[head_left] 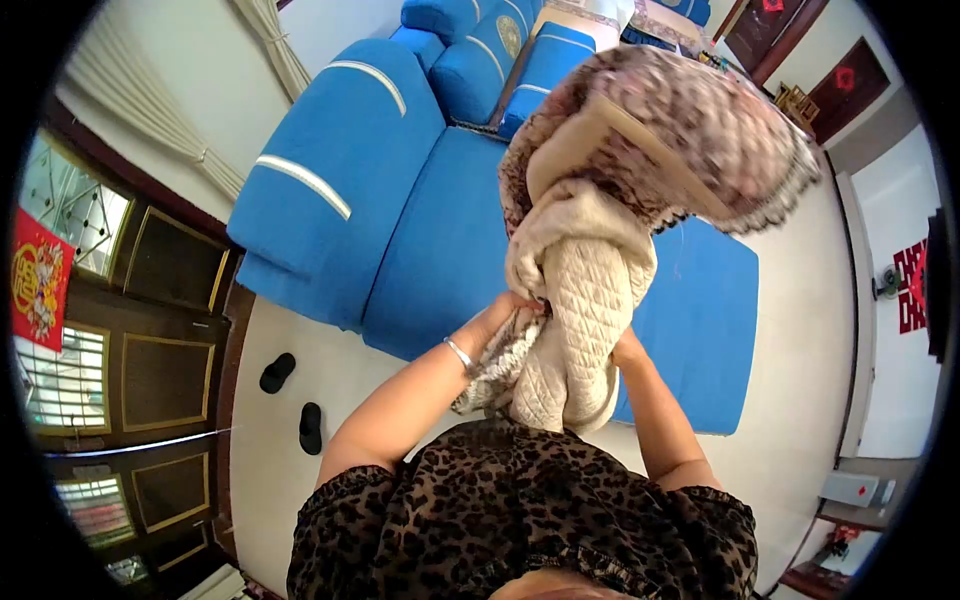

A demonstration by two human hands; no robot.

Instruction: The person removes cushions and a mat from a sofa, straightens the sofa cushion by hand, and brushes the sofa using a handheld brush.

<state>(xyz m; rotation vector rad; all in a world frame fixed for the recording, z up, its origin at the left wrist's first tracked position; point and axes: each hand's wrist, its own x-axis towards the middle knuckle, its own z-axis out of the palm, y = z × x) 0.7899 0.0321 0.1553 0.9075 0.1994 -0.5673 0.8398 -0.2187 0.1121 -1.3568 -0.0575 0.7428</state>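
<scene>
A bulky quilted fabric cover (pixel 590 300) hangs bunched up in front of my body, over the blue sofa (pixel 430 240). Its underside is cream with diamond stitching; the other face has a brownish-pink pattern and a lace edge. The far end is flung up and smeared by motion. My left hand (pixel 520 308), below a silver bangle (pixel 459 353), is closed on the bunched cloth. On the other side, my right hand (pixel 627 348) presses against the cover, its fingers mostly hidden behind the folds.
Two black slippers (pixel 277 373) lie on the pale floor at the left, near a dark wooden door (pixel 170 365). More blue sofa seats (pixel 480 65) stand farther back. A white cabinet (pixel 850 489) stands along the right side.
</scene>
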